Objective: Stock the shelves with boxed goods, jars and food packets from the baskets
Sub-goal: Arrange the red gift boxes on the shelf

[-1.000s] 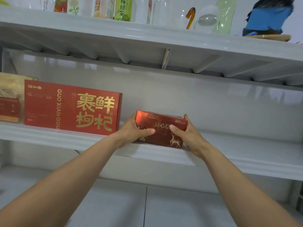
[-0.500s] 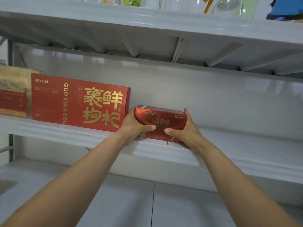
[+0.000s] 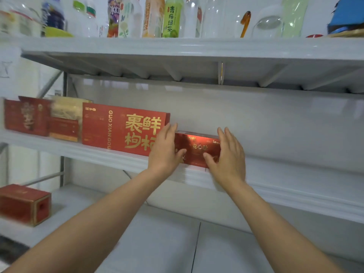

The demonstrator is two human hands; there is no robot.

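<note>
A small shiny red box (image 3: pixel 197 148) with gold print stands on the middle white shelf (image 3: pixel 295 186), right of a large red box (image 3: pixel 118 127) with gold characters. My left hand (image 3: pixel 165 152) is at the small box's left end, fingers straight and pointing up, thumb against its front. At the right end my right hand (image 3: pixel 228 154) has its fingers spread and straight, thumb touching the front. Neither hand is curled round the box.
Further left on the same shelf stand a gold-and-red box (image 3: pixel 65 119) and a dark red box (image 3: pixel 25 117). A red box (image 3: pixel 25 205) sits on the lower shelf at left. Bottles (image 3: pixel 169 18) and glassware line the top shelf. Right of the small box the shelf is bare.
The small red box went from tilted in both hands to standing upright further back on the shelf. Both hands have opened from their grip and now have straight fingers.
</note>
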